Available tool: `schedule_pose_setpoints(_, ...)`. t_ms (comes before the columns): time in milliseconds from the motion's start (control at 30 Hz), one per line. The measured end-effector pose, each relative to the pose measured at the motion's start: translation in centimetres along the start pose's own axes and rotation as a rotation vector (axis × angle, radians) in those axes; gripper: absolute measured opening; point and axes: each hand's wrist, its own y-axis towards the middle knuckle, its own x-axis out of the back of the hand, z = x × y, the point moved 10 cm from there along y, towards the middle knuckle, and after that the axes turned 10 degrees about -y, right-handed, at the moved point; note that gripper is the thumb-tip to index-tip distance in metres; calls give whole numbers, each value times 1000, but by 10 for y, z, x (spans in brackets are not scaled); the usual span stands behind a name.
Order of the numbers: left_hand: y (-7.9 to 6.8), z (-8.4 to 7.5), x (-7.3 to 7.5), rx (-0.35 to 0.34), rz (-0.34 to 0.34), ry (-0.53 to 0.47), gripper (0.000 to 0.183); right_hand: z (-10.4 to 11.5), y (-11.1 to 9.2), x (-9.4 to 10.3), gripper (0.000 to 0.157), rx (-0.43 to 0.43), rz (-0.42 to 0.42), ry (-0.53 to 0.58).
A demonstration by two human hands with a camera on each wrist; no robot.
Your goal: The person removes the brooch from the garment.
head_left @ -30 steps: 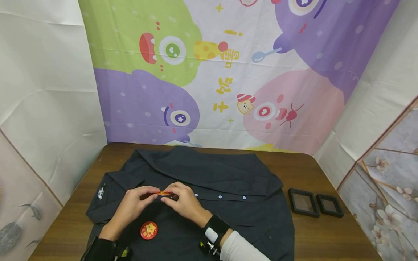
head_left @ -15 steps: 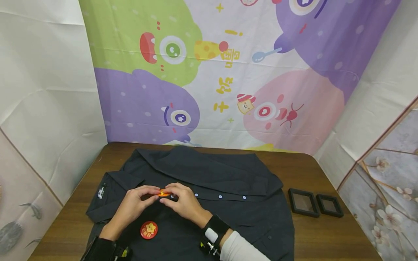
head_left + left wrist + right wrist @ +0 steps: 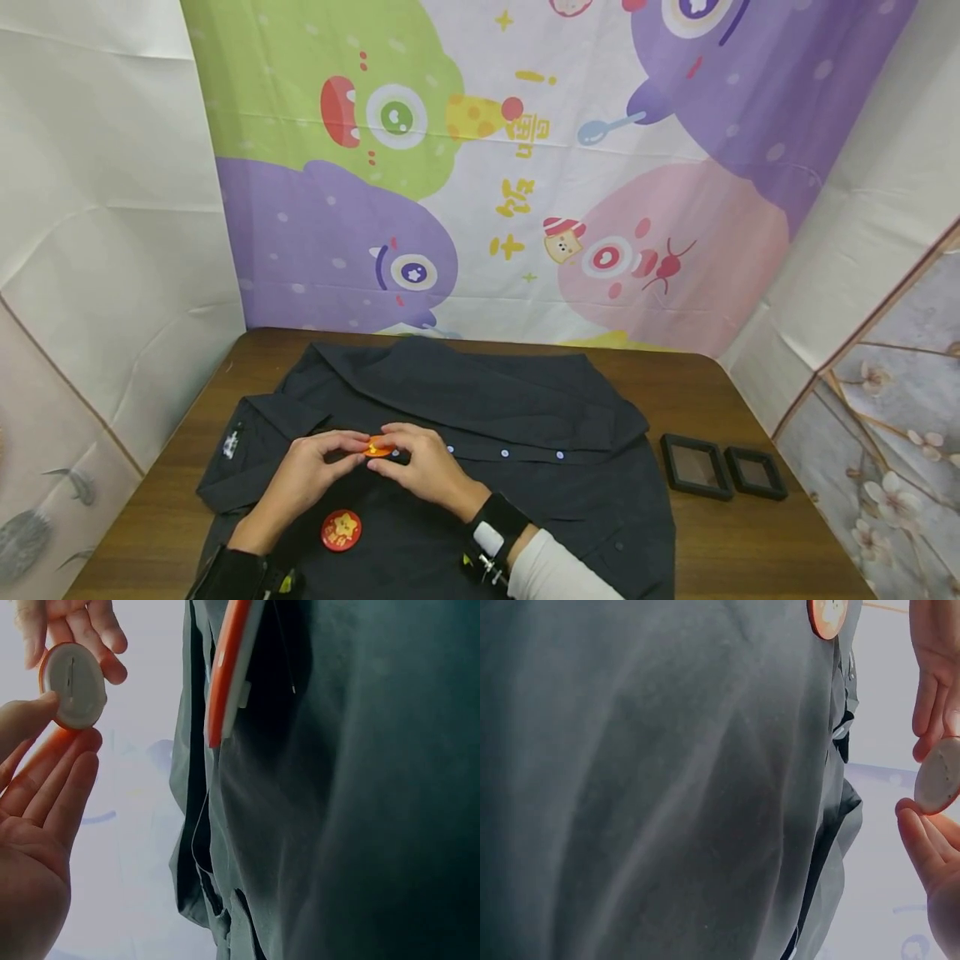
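Note:
Between both hands, above a dark shirt (image 3: 480,492), is a round orange pin badge (image 3: 378,447). My left hand (image 3: 309,472) pinches its left edge between thumb and fingers. Fingers and thumb of my right hand (image 3: 423,467) pinch the opposite edge. In the left wrist view the badge's white back (image 3: 75,686) shows, with a thin pin across it. That same white back (image 3: 937,776) appears at the frame edge in the right wrist view. A second badge, red with a gold star figure (image 3: 341,531), lies face up on the shirt, nearer the person.
The shirt is spread over a brown wooden table (image 3: 738,542), with a row of light buttons (image 3: 505,453) across it. Right of it lie two black square frames, a larger one (image 3: 696,467) and a smaller one (image 3: 756,472). A cartoon-printed cloth (image 3: 495,183) hangs behind.
The held badge has tilted from nearly edge-on, so more of its orange face shows in the head view. Both hands stay almost in place. The red badge has not moved on the shirt.

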Motion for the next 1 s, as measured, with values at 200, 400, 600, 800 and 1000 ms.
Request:
schedule_pose_setpoints(200,1,0,-1,-1,13,4,14,-1,1,-1,25,-12,44,13)
schedule_pose_setpoints(400,0,-3,-3,-12,22,19,15,-3,1,-3,22,-22,72,38)
schedule_pose_setpoints(600,1,-4,-4,-20,27,20,16,-5,1,-1,19,-33,67,73)
schedule_pose_setpoints(800,2,-4,-7,-10,44,20,16,-7,1,1,18,-61,86,124)
schedule_pose_setpoints(1000,2,-7,-7,-29,47,37,16,-8,1,1,20,-86,105,117)
